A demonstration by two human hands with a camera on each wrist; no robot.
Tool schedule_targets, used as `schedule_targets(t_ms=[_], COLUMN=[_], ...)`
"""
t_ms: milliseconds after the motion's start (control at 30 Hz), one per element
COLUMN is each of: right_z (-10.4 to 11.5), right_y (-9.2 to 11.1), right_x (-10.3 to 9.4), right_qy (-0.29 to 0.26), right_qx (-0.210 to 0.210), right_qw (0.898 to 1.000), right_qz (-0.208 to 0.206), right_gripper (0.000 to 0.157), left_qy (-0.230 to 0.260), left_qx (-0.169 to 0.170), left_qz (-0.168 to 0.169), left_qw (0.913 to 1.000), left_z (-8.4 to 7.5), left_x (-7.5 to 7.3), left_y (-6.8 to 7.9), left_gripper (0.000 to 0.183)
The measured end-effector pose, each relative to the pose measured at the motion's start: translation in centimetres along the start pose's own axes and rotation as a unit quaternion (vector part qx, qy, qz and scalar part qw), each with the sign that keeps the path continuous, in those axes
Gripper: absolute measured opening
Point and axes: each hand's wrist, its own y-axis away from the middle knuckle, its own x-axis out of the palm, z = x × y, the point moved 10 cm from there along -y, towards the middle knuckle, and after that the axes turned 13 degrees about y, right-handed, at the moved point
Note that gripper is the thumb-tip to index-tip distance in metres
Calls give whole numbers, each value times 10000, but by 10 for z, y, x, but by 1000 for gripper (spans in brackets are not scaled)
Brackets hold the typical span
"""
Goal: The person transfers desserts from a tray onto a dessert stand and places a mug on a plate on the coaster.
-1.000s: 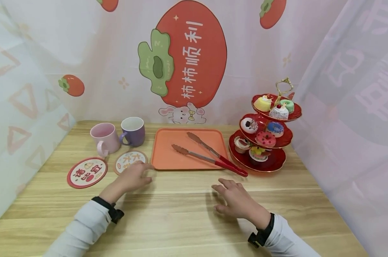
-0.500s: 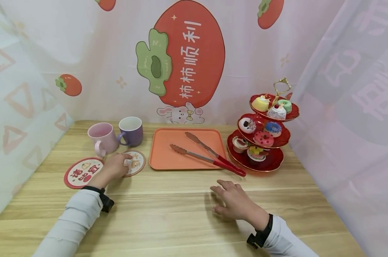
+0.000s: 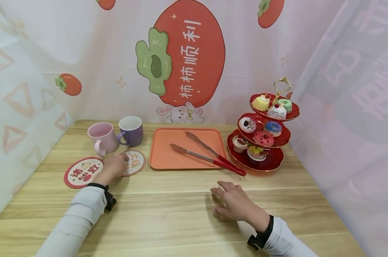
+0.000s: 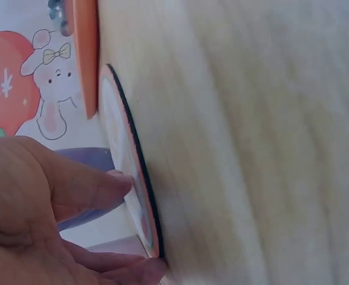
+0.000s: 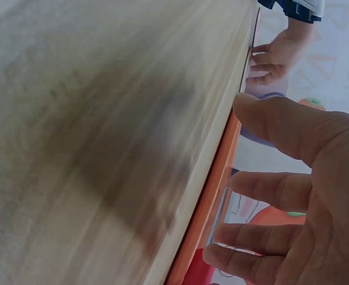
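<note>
In the head view my left hand is over the left part of a round beige-rimmed coaster, which lies flat on the table. The left wrist view has the thumb over the coaster's printed face and the fingertips by its edge, a gap between them. Beside that hand lies a red-rimmed coaster. A pink mug and a purple mug stand behind. My right hand hovers above the table with spread, slightly bent fingers, holding nothing.
An orange tray bears red-handled tongs whose handles overhang its front right corner. At the right, a three-tier red cake stand carries toy cakes and doughnuts. A printed cloth hangs behind the wooden table.
My left hand has moved left from near the tray's corner to the beige-rimmed coaster, and its fingers have bent down toward it. My right hand stays almost still.
</note>
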Motion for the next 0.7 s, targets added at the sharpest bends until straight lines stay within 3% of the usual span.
schedule_targets(t_ms=[267,433,500,700], right_z=[0,1,1,2], right_y=[-1,-1,-1,-1], right_x=[6,8,8,9], right_qy=[80,71,61,58], right_qx=[-18,-7,-3,-27], right_qw=[10000,10000,9999,9999], right_qz=[-13,64,99,160], right_gripper=[52,52,52,53], left_qy=[-33,135,235,475], left_qx=[-246,-589,-689,-712], left_qz=[-22,-247,-355,-598], left_qw=[9997,9979,9967,9945], left_z=[4,14,17,22], left_x=[-4,-10,-13,-16], left_y=[-3,-6,-6,-5], left_gripper=[32,41,39,9])
